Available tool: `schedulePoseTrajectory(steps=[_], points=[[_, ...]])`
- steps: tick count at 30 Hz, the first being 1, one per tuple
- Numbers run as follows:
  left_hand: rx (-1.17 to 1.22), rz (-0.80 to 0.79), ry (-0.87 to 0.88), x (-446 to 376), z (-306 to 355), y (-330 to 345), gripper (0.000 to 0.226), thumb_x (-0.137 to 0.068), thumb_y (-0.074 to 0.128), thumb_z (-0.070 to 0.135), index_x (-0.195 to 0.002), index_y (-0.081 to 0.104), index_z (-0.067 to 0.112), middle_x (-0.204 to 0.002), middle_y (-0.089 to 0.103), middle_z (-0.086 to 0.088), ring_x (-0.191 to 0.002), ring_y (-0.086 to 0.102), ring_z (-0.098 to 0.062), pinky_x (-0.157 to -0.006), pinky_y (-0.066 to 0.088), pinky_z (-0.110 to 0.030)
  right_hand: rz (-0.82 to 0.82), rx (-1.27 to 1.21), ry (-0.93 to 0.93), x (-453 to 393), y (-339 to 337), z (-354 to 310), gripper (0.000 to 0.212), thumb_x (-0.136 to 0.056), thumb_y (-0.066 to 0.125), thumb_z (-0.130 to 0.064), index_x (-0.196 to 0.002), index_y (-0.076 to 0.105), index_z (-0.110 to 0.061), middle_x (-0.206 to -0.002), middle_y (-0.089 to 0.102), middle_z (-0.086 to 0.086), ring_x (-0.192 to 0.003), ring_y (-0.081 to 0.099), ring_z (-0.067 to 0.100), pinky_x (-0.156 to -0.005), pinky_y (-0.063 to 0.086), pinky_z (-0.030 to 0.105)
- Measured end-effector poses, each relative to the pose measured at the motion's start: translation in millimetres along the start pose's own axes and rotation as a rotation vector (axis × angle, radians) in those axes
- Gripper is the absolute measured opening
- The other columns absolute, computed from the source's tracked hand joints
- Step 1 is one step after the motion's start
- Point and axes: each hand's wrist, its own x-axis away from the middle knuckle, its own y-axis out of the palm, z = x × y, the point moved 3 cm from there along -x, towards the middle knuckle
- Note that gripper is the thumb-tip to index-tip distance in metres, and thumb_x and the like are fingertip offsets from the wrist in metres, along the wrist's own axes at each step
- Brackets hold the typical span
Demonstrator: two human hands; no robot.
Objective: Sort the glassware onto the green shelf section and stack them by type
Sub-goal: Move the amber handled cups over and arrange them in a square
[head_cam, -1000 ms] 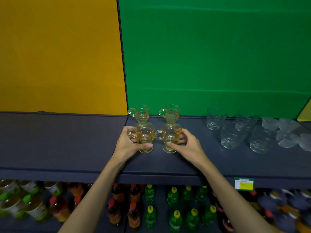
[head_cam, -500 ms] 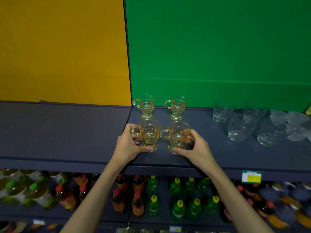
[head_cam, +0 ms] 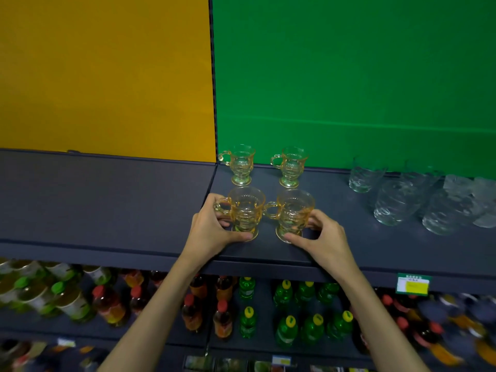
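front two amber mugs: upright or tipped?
Both upright. The left front mug and right front mug stand on their bases on the shelf, rims up, gripped by left hand and right hand.

Both bare forearms rise from the lower edge toward mid-frame, converging. The left hand (head_cam: 208, 230) curls left of centre, thumb stretched rightward, fingers bent. The right hand (head_cam: 323, 238) mirrors it just right of centre, thumb pointing left, fingers curled.

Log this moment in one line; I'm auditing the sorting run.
hands: left grips front-left amber glass mug | right grips front-right amber glass mug | both on dark shelf, green section
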Motion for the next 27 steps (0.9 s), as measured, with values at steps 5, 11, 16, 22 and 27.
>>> schedulePoseTrajectory(steps=[5, 11, 16, 22, 27], points=[[0.015, 0.002, 0.007, 1, -1, 0, 0.078, -0.044, 0.102, 0.034, -0.102, 0.050, 0.032, -0.088, 0.073, 0.012, -0.080, 0.068, -0.003, -0.074, 0.058, -0.022, 0.009, 0.003, -0.006, 1, 1, 1, 0.049, -0.061, 0.093, -0.037, -0.102, 0.069, -0.026, -0.094, 0.074, -0.015, -0.089, 0.066, -0.005, -0.083, 0.051, 0.013], [0.007, -0.011, 0.027, 1, -1, 1, 0.078, -0.045, 0.102, 0.033, -0.104, 0.051, 0.029, -0.090, 0.071, 0.013, -0.079, 0.066, 0.006, -0.072, 0.054, -0.013, 0.004, 0.001, -0.005, 2, 1, 0, 0.049, -0.061, 0.093, -0.038, -0.102, 0.069, -0.026, -0.094, 0.074, -0.016, -0.089, 0.066, -0.005, -0.083, 0.050, 0.012], [0.021, -0.062, 0.017, -2, -4, -3, 0.094, -0.045, 0.102, 0.028, -0.121, 0.048, 0.027, -0.104, 0.067, 0.013, -0.088, 0.066, 0.005, -0.075, 0.052, -0.008, -0.044, -0.045, 0.006, 2, -2, 0, 0.050, -0.062, 0.093, -0.031, -0.105, 0.069, -0.027, -0.097, 0.073, -0.018, -0.092, 0.066, -0.006, -0.082, 0.048, 0.008], [-0.119, -0.235, 0.106, -11, -17, -36, 0.090, -0.053, 0.099, 0.025, -0.131, 0.055, 0.036, -0.121, 0.066, 0.017, -0.114, 0.060, 0.005, -0.099, 0.049, -0.020, -0.153, -0.072, 0.024, -4, -25, 20, 0.062, -0.068, 0.083, 0.010, -0.114, 0.064, -0.027, -0.111, 0.073, -0.007, -0.110, 0.067, 0.007, -0.099, 0.049, 0.022], [-0.516, -0.217, 0.225, -35, -17, -71, 0.055, -0.076, 0.085, 0.036, -0.126, 0.061, 0.039, -0.128, 0.062, 0.015, -0.118, 0.056, -0.011, -0.098, 0.048, -0.032, -0.051, 0.059, 0.032, -22, -46, 20, 0.044, -0.080, 0.080, -0.006, -0.117, 0.065, -0.025, -0.112, 0.072, -0.011, -0.108, 0.066, 0.005, -0.099, 0.050, 0.033]])
